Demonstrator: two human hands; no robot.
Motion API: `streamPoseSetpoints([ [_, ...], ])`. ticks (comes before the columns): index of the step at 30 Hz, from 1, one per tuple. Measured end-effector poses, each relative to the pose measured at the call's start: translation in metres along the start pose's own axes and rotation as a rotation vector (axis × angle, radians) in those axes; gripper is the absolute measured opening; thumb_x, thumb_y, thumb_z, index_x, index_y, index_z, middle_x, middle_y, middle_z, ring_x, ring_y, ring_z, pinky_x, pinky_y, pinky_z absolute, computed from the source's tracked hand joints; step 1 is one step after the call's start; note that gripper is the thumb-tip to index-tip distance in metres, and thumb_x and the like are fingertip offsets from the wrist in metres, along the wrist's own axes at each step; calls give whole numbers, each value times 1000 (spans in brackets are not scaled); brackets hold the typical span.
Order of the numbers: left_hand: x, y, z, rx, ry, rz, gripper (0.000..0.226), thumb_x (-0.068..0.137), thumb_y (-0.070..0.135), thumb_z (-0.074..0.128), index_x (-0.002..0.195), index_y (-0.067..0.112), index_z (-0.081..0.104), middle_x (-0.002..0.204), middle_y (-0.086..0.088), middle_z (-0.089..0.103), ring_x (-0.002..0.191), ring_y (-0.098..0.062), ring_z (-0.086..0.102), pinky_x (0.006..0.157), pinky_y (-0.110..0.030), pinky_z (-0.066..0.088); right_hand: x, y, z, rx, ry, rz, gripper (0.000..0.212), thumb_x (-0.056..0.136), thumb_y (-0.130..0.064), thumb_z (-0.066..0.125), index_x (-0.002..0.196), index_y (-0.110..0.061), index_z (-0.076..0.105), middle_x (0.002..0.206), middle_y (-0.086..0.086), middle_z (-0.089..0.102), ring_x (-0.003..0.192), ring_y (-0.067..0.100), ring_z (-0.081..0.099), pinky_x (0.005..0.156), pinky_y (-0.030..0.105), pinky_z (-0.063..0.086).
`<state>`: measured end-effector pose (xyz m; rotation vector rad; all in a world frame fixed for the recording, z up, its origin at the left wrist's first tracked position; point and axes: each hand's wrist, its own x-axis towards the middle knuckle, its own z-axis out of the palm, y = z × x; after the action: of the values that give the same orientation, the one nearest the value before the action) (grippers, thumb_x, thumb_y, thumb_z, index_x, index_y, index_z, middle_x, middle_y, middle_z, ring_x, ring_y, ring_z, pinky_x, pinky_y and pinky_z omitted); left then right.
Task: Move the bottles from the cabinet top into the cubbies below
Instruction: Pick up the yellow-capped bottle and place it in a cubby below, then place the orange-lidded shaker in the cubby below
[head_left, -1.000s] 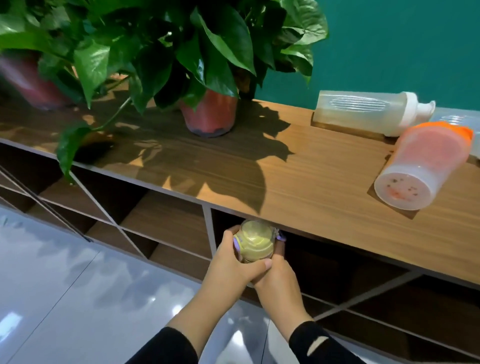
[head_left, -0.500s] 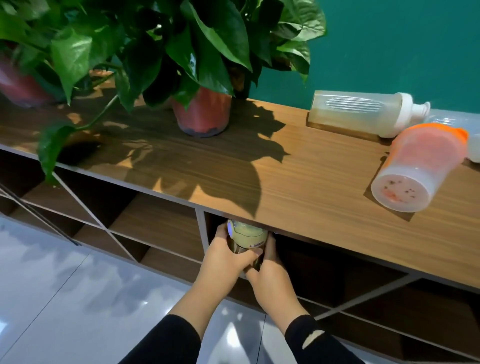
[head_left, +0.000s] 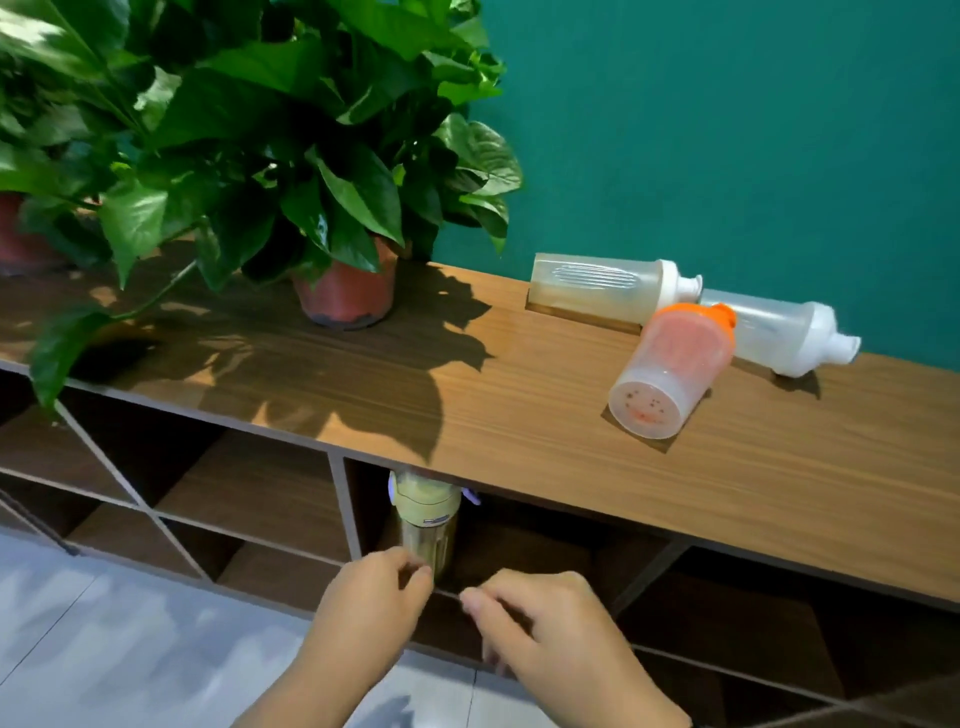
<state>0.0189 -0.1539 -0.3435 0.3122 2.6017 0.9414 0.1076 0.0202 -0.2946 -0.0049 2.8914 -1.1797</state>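
Note:
A yellow-capped bottle (head_left: 426, 514) stands upright in the upper cubby (head_left: 519, 545) just under the wooden cabinet top (head_left: 467, 384). My left hand (head_left: 371, 603) hovers at the bottle's base, fingers loosely curled and not wrapped round it. My right hand (head_left: 545, 623) is a little to the right, apart from the bottle and holding nothing. Three bottles lie on their sides on the top: a clear one with a white cap (head_left: 597, 288), a pink shaker with an orange lid (head_left: 670, 374), and another clear white-capped one (head_left: 779, 338).
Two leafy plants in red pots (head_left: 345, 296) (head_left: 21, 244) stand on the left part of the top, their leaves hanging over the edge. Diagonal-divided cubbies (head_left: 244, 493) run along below. A green wall (head_left: 727, 130) is behind, and a glossy grey floor (head_left: 104, 649) is below.
Both hands carried the yellow-capped bottle into the cubby, set it upright and came off it, drawing back toward me. The view has shifted to show a third bottle on top.

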Motion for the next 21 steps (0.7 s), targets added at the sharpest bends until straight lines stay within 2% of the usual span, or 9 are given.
streamPoseSetpoints([
  [3,-32,35,-16,-42,37,408,27,96,46,51,78,39,69,74,15,69,71,-1,65,61,-15,48,-29,-11,-64,134,487,-77,42,93,-47,57,62,-21,67,60,-5,64,60,12,63,56,22,48],
  [4,-35,50,-19,-73,75,530,30,95,46,49,78,35,71,74,14,69,72,-1,66,62,-15,49,-28,-7,-85,182,636,-37,36,94,-44,58,66,-24,67,64,-4,64,65,12,63,55,17,46],
  [6,-28,87,-23,-135,179,684,32,96,42,49,87,25,75,79,14,69,79,0,66,68,-13,49,-9,11,-120,298,792,87,18,94,-37,61,93,-22,70,87,-7,68,83,5,64,60,10,48],
  [9,12,153,-17,-223,261,625,26,96,39,53,111,26,71,104,13,68,99,-2,63,86,-22,53,32,46,-155,577,707,316,55,91,-48,65,138,-23,51,119,-10,61,105,6,59,82,24,49],
  [11,45,194,-9,-325,185,459,37,97,40,56,133,30,59,129,7,63,119,-11,59,99,-36,53,55,65,-163,743,606,380,65,87,-55,68,140,-23,49,121,-5,65,110,15,62,88,33,51],
  [14,84,232,4,-360,14,346,58,100,46,52,153,28,36,151,-3,50,135,-23,51,100,-33,44,83,81,-169,831,583,427,75,81,-58,72,140,-18,49,122,4,68,110,24,66,96,44,54],
  [17,102,242,16,-345,-129,343,59,101,47,48,154,25,34,145,-2,55,126,-22,58,103,-36,49,97,81,-171,874,577,504,79,82,-53,74,143,-14,45,121,8,68,105,27,69,93,46,57],
  [19,98,239,18,-443,-150,337,57,100,40,54,153,25,36,131,6,59,113,-15,61,92,-32,55,95,78,-171,918,585,495,71,84,-44,75,142,-16,45,120,8,67,104,28,69,90,46,59],
  [21,84,231,14,-532,-138,350,62,96,32,63,152,29,36,125,8,60,106,-7,63,81,-23,55,79,70,-166,963,571,353,69,85,-34,77,144,-23,43,122,5,67,104,25,71,81,41,63],
])
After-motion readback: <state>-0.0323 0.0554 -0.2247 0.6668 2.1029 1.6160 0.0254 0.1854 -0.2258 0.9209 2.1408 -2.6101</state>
